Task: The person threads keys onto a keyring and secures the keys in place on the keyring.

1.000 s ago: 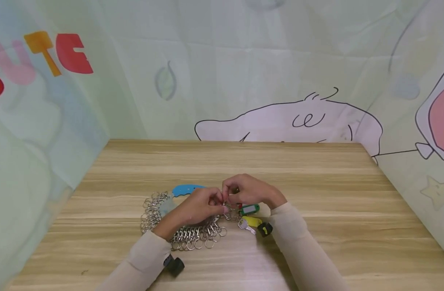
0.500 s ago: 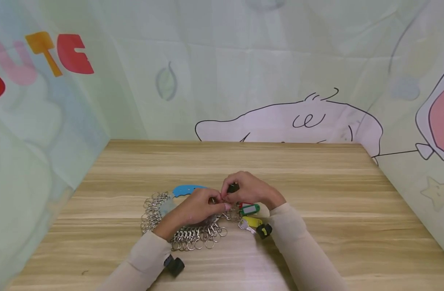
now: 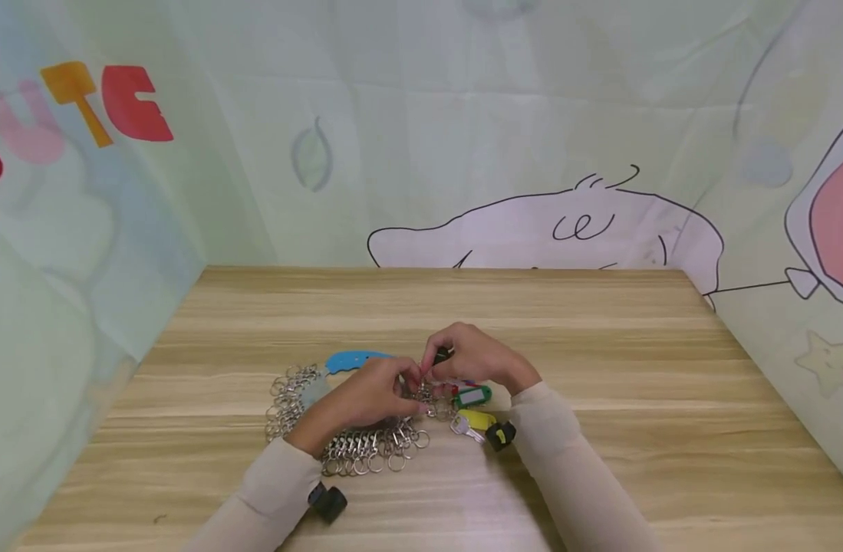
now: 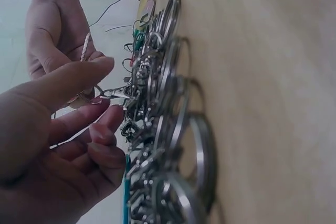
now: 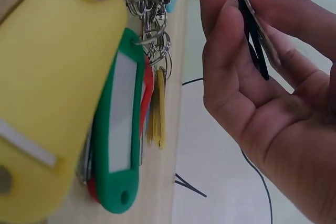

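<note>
Both hands meet over a cluster of metal key rings and swivel clasps [image 3: 366, 442] on the table. My right hand [image 3: 472, 356] holds a key [image 5: 265, 30] together with a black key tag [image 5: 252, 40], its fingers curled round them. From the left, my left hand [image 3: 366, 395] reaches in and pinches a small metal ring [image 4: 105, 93] between thumb and forefinger, close to the right fingertips. Its other fingers are bent below. A green key tag [image 3: 472, 395] and a yellow key tag [image 3: 476, 419] with a silver key [image 3: 468, 429] lie beneath the right hand.
Behind the left hand lies a flat blue piece [image 3: 352, 360] with a wavy edge. More rings and clasps [image 3: 290, 399] spread out to the left. Printed cloth walls [image 3: 421, 153] enclose the wooden table [image 3: 600, 322] at the back and sides.
The black key tag has come into sight inside my right hand, which has risen slightly. My left thumb has dropped a little away from its forefinger. The lying tags stay nearly in place.
</note>
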`<move>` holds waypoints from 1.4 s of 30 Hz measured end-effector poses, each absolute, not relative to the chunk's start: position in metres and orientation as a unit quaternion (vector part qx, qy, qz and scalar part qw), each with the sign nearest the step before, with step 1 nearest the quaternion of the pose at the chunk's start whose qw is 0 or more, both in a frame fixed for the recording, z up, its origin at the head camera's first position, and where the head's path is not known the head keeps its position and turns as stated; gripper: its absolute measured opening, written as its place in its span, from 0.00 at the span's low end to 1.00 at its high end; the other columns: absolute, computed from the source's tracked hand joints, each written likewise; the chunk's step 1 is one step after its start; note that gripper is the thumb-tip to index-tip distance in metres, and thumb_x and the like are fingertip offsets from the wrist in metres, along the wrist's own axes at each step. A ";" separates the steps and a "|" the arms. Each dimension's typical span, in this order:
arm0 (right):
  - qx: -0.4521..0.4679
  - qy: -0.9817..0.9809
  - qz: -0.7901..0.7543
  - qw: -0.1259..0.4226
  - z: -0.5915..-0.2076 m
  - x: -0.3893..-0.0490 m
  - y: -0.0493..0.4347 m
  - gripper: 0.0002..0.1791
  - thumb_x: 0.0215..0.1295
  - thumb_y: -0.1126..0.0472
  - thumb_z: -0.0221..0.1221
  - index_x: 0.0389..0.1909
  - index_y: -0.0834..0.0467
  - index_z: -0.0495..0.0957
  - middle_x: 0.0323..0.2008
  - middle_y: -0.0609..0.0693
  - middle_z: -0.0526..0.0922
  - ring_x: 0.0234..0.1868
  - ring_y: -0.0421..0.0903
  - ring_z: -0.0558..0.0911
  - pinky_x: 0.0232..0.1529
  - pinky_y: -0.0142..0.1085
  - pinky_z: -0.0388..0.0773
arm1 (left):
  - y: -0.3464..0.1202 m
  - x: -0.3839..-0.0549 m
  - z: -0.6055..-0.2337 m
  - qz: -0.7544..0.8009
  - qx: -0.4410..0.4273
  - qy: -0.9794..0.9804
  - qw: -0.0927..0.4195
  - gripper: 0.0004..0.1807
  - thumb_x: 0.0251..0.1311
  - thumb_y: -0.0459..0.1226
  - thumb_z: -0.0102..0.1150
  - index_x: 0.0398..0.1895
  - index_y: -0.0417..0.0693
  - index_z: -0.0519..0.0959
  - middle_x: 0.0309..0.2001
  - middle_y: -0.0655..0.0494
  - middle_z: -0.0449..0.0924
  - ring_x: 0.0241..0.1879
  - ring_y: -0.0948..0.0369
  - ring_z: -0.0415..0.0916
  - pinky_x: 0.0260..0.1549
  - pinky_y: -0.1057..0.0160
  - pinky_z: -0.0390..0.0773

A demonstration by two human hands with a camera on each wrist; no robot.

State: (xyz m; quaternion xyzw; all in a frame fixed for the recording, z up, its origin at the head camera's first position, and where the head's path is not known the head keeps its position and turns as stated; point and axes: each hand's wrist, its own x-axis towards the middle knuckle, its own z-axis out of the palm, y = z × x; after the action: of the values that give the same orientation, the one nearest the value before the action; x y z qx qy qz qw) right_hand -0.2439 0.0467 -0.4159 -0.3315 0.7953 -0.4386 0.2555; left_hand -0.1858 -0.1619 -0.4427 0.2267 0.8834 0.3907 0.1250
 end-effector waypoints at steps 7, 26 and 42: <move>-0.316 0.778 -0.470 0.271 -0.420 -0.248 0.049 0.08 0.59 0.74 0.61 0.33 0.60 0.85 0.34 0.51 0.85 0.28 0.45 0.80 0.33 0.38 0.77 | -0.160 -0.187 -0.444 0.394 0.222 0.885 0.106 0.13 0.57 0.35 0.73 0.41 0.43 0.79 0.29 0.61 0.78 0.22 0.65 0.73 0.19 0.65 0.72; -0.378 0.797 -0.404 0.243 -0.416 -0.245 0.046 0.08 0.62 0.74 0.64 0.31 0.58 0.84 0.33 0.46 0.85 0.33 0.45 0.82 0.39 0.38 0.77 | -0.161 -0.187 -0.444 0.382 0.239 0.888 0.093 0.05 0.61 0.40 0.70 0.34 0.48 0.86 0.29 0.64 0.81 0.27 0.65 0.77 0.27 0.64 0.77; -0.352 0.766 -0.445 0.303 -0.412 -0.242 0.048 0.07 0.62 0.78 0.60 0.33 0.65 0.82 0.35 0.54 0.85 0.31 0.59 0.86 0.35 0.40 0.82 | -0.163 -0.186 -0.442 0.357 0.239 0.896 0.108 0.08 0.64 0.44 0.64 0.29 0.53 0.86 0.26 0.66 0.78 0.28 0.65 0.74 0.29 0.62 0.75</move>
State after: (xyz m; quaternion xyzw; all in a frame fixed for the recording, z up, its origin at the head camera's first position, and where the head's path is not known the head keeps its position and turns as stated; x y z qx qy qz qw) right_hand -0.2417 0.0483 -0.4115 -0.3521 0.7657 -0.4451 0.3026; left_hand -0.1857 -0.1635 -0.4421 0.2394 0.8963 0.3573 0.1075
